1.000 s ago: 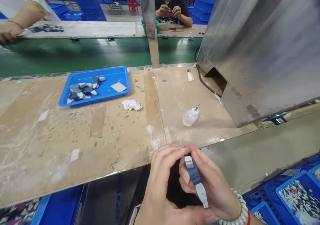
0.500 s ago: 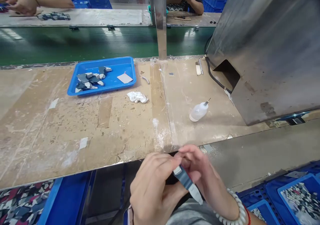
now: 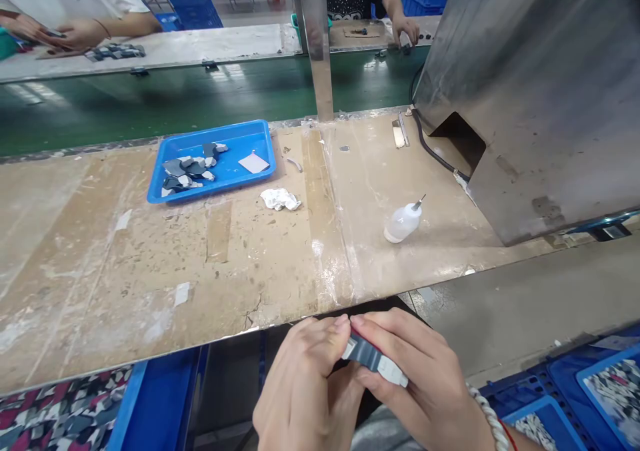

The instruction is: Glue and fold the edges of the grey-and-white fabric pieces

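Just in front of the table edge, a small dark grey-blue piece with white ends (image 3: 369, 355) is held between both my hands. My left hand (image 3: 304, 379) is closed around its left end, thumb and fingertips pressed on it. My right hand (image 3: 423, 374) grips the other end, fingers along the top and thumb below, with a white tip showing between them. A bit of red shows along the upper side of the piece. Parts of it are hidden by my fingers.
On the table (image 3: 280, 257) are a blue tray (image 3: 235, 179) with similar grey and white pieces, crumpled white tissue (image 3: 281, 199) and a needle-tipped bottle (image 3: 403, 223). A metal housing (image 3: 540, 104) stands right. Pieces fill a bin (image 3: 65, 404) lower left. Co-workers sit across the green belt (image 3: 240, 91).
My right hand has turned and closed over the piece, its fingers now along the top. The piece lies flatter. Across the belt, a co-worker's hand has reached down to the belt's edge.
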`<action>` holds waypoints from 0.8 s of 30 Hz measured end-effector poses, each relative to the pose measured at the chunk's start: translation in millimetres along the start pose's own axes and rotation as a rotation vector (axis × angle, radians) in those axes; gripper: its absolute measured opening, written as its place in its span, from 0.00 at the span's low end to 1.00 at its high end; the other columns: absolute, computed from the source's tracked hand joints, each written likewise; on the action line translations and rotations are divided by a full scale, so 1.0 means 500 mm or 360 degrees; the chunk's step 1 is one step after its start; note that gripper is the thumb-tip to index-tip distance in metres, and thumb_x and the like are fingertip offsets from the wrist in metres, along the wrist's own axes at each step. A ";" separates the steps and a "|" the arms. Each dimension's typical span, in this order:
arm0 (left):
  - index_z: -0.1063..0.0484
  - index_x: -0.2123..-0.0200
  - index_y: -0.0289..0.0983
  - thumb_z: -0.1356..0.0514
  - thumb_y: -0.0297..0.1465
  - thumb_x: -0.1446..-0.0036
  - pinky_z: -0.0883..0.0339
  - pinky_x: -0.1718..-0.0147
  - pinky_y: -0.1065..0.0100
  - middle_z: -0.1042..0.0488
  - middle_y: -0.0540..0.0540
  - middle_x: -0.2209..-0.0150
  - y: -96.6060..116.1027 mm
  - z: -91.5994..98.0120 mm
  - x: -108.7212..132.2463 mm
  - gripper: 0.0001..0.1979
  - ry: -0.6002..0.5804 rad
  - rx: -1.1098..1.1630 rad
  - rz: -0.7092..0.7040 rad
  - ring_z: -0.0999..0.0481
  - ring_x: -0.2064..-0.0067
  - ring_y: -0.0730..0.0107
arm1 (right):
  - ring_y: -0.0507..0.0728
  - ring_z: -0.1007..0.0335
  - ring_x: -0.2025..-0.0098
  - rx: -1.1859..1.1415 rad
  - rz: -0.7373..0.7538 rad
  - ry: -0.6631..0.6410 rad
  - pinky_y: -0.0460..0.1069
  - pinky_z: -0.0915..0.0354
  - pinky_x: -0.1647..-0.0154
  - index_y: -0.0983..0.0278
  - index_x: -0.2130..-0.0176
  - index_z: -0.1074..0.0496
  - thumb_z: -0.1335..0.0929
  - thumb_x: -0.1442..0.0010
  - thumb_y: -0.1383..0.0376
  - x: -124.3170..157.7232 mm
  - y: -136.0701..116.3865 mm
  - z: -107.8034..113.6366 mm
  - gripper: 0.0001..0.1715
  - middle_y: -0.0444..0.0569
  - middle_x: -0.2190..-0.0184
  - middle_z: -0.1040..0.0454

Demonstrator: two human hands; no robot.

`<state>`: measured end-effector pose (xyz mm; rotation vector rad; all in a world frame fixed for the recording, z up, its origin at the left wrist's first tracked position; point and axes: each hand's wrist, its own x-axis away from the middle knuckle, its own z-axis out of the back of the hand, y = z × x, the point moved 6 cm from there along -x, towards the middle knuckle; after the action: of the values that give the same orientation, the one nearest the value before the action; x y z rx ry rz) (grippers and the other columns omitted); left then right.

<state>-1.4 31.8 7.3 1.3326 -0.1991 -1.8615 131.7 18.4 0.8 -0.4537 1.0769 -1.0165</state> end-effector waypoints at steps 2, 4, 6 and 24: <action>0.25 0.57 0.31 0.35 0.23 0.41 0.25 0.57 0.64 0.22 0.45 0.65 0.007 -0.001 0.000 0.08 0.0019 -0.0021 -0.0048 0.21 0.63 0.65 | 0.56 0.23 0.57 -0.0012 0.0007 -0.0022 0.49 0.25 0.57 0.66 0.43 0.31 0.33 0.33 0.68 -0.001 0.001 0.003 0.19 0.55 0.56 0.20; 0.26 0.55 0.31 0.36 0.23 0.40 0.24 0.57 0.63 0.22 0.44 0.64 0.005 -0.006 0.001 0.09 -0.0001 -0.0050 -0.0052 0.21 0.63 0.65 | 0.55 0.23 0.55 -0.0036 0.0008 -0.0044 0.48 0.25 0.54 0.66 0.42 0.31 0.32 0.34 0.69 0.000 0.006 0.004 0.21 0.54 0.55 0.21; 0.27 0.54 0.32 0.36 0.23 0.40 0.24 0.57 0.63 0.22 0.43 0.63 -0.001 -0.013 0.004 0.11 -0.0042 -0.0053 -0.0058 0.21 0.62 0.64 | 0.55 0.24 0.52 -0.0077 -0.0012 -0.0072 0.48 0.26 0.51 0.65 0.42 0.32 0.32 0.34 0.69 0.002 0.013 0.002 0.22 0.54 0.53 0.22; 0.25 0.48 0.45 0.35 0.29 0.39 0.22 0.51 0.68 0.20 0.47 0.52 -0.095 -0.023 -0.005 0.16 -0.0621 0.0495 0.0575 0.18 0.51 0.65 | 0.52 0.20 0.55 -0.0577 -0.0409 0.0138 0.43 0.24 0.52 0.52 0.46 0.24 0.28 0.38 0.71 0.007 0.093 -0.018 0.23 0.44 0.55 0.18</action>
<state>-16.2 68.0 -21.7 1.0272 -0.9028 -1.8026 145.5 40.1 -39.4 -0.8653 1.3108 -1.0746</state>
